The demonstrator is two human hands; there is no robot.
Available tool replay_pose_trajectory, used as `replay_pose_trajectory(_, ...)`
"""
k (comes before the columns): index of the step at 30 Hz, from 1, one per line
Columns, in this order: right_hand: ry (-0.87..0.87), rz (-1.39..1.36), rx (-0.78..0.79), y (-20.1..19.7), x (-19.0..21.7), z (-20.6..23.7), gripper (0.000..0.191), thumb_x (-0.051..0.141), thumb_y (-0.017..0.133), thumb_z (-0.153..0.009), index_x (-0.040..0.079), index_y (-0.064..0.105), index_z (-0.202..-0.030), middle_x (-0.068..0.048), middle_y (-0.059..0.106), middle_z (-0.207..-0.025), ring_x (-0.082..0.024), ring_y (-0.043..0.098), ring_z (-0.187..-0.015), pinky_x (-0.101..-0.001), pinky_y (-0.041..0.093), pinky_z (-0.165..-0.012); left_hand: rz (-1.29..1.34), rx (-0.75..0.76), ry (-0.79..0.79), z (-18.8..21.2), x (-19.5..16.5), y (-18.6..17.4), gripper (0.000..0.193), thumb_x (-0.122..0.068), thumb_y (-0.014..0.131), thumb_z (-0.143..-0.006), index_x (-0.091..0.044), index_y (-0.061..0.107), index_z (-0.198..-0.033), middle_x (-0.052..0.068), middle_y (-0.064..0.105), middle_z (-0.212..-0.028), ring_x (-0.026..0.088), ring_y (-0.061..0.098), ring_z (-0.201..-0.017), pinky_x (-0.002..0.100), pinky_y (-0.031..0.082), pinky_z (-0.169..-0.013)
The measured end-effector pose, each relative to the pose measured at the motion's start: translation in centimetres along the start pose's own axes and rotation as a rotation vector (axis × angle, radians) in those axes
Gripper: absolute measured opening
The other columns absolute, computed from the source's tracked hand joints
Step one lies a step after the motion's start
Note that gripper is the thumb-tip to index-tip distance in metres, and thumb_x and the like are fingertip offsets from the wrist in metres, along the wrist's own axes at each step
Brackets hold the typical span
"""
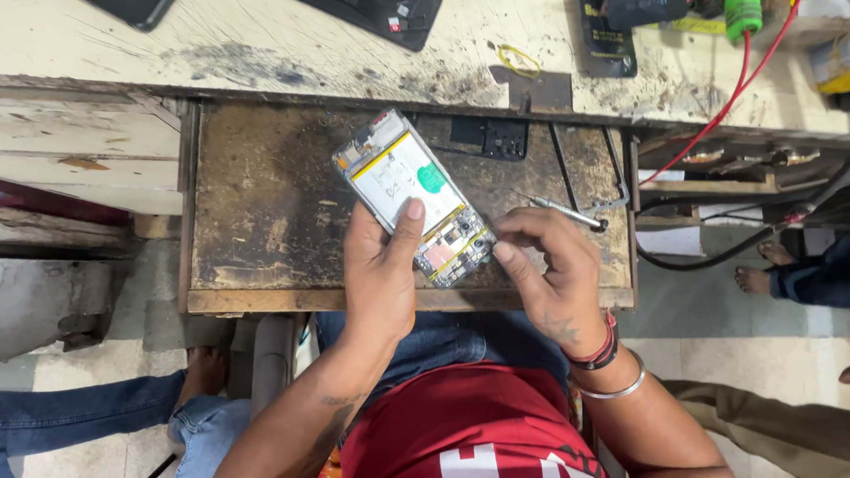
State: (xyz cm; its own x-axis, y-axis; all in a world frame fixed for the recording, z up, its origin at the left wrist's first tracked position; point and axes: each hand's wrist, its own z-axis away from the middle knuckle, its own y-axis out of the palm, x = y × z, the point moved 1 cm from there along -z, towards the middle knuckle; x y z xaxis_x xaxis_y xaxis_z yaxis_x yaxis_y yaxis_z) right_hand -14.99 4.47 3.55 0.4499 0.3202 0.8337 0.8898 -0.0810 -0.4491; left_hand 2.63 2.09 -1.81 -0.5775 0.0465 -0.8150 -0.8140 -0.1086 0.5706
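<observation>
An opened smartphone [403, 183] with its back cover off shows a white battery, a green sticker and the circuit board at its lower end. My left hand [380, 270] grips it from below, thumb pressed on the battery. My right hand [550, 262] holds a thin metal screwdriver [567, 212] across its fingers, and its fingertips touch the phone's board end. Both are above a pulled-out, worn wooden drawer [261, 208].
The scratched workbench top [244, 37] carries dark phone parts [367, 7], a yellow rubber band [518, 60], a green tool [741, 0] and red wires [738, 87]. Other people's legs and bare feet are at the left [89, 416] and right [780, 266].
</observation>
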Motion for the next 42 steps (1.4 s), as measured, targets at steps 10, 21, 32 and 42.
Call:
replay_pose_trajectory(10, -0.351, 0.525, 0.356, -1.5, 3.5, -2.3, 0.025, 0.015, 0.08, -0.079, 0.015, 0.074, -0.104, -0.006, 0.063, -0.104, -0.028, 0.064, -0.088, -0.0405, 0.053, -0.073, -0.121, 0.089, 0.018, 0.3, 0.1, 0.7, 0.031, -0.013, 0.065, -0.104, 0.001, 0.054, -0.129, 0.007, 0.07, -0.117, 0.01, 0.064, -0.105, 0.028, 0.054, -0.092)
replay_pose_trajectory(21, -0.326, 0.545, 0.605, -1.7, 3.4, -4.2, 0.015, 0.019, 0.074, -0.082, 0.011, 0.064, -0.089, -0.008, 0.058, -0.093, -0.031, 0.063, -0.089, -0.0429, 0.051, -0.073, -0.229, 0.139, -0.024, 0.1, 0.5, 0.4, 0.031, -0.014, 0.066, -0.103, 0.001, 0.056, -0.129, 0.006, 0.07, -0.117, 0.008, 0.063, -0.103, 0.026, 0.053, -0.089)
replay_pose_trajectory(32, -0.351, 0.468, 0.509, -2.7, 0.5, -3.5, 0.017, 0.014, 0.078, -0.08, 0.009, 0.065, -0.089, -0.008, 0.059, -0.089, -0.031, 0.063, -0.084, -0.0413, 0.052, -0.071, -0.076, 0.104, 0.013, -0.4, 0.2, 0.0, 0.034, -0.007, 0.064, -0.104, 0.002, 0.052, -0.134, 0.008, 0.068, -0.123, 0.01, 0.063, -0.111, 0.028, 0.051, -0.099)
replay_pose_trajectory(42, -0.472, 0.406, 0.346, 1.1, 0.4, 1.0, 0.019, 0.014, 0.078, -0.082, 0.009, 0.066, -0.096, -0.007, 0.066, -0.1, -0.027, 0.066, -0.085, -0.0407, 0.053, -0.072, 0.103, -0.098, 0.157, -0.1, 1.4, 0.4, 0.034, -0.005, 0.064, -0.104, -0.002, 0.051, -0.136, 0.006, 0.066, -0.121, 0.011, 0.062, -0.107, 0.028, 0.051, -0.095)
